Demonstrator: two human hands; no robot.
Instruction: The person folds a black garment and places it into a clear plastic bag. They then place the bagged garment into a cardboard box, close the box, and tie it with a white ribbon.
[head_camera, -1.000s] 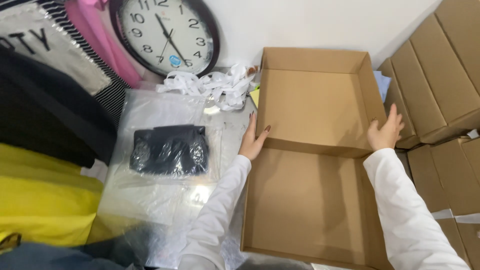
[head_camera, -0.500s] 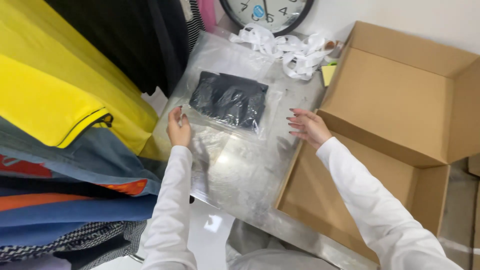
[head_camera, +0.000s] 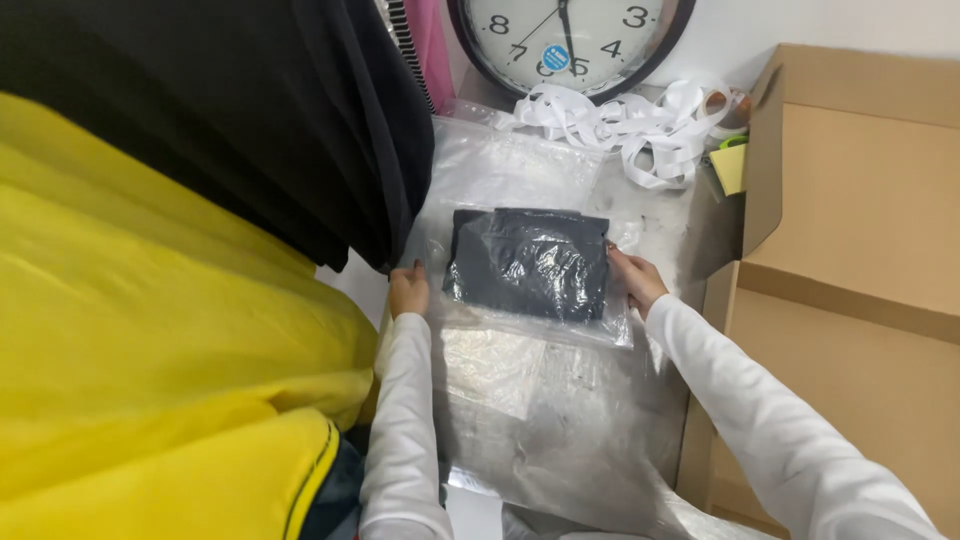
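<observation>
— What are we holding here?

— A clear plastic bag (head_camera: 527, 270) with a dark, near-black folded garment (head_camera: 526, 262) sealed inside it. The garment is a flat, roughly rectangular bundle, and the film over it is crinkled and catches the light.

— How does it lie?

— Flat, face up, on a stack of larger clear bags (head_camera: 540, 400), towards the stack's far half. Our left hand (head_camera: 408, 291) touches the bag's left edge and our right hand (head_camera: 634, 279) its right edge, fingers curled at the plastic margin beside the garment.
</observation>
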